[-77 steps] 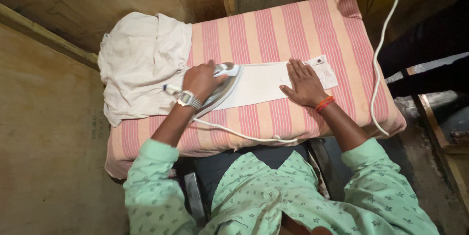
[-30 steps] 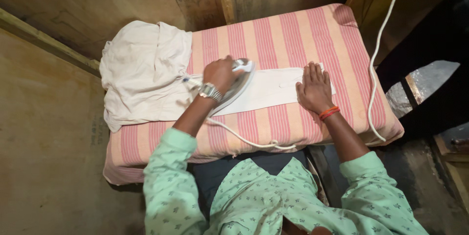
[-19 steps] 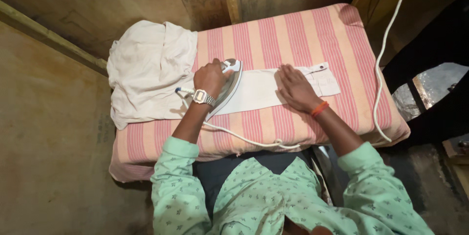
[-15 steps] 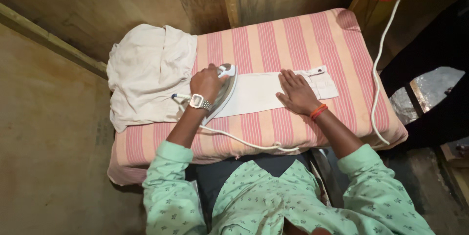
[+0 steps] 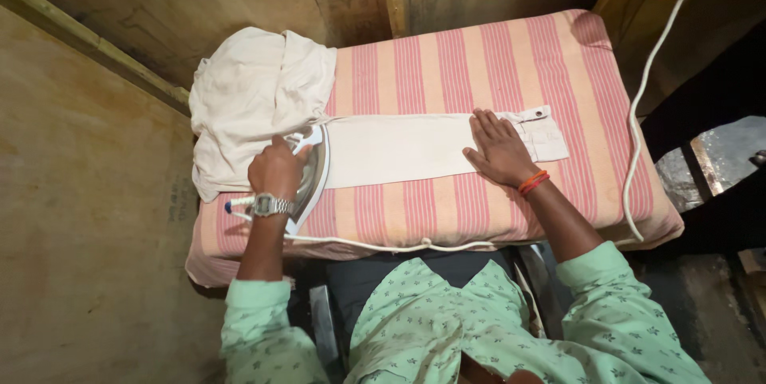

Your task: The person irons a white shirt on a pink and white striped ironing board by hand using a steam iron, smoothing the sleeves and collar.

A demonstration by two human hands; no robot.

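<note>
Head view: left hand (image 5: pixel 275 170) grasps iron (image 5: pixel 309 178); right hand (image 5: pixel 499 147) lies flat, released, on cloth strip (image 5: pixel 399 148).

mint green patterned long sleeves (image 5: pixel 259 324), silver wristwatch (image 5: pixel 270 206), orange wristbands (image 5: pixel 532 183)

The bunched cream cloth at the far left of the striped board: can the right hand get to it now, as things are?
Probably not easily. The right hand lies flat on the pressed strip, and the left hand with the iron sits between it and the bunched cloth. It would have to cross over them.
</note>
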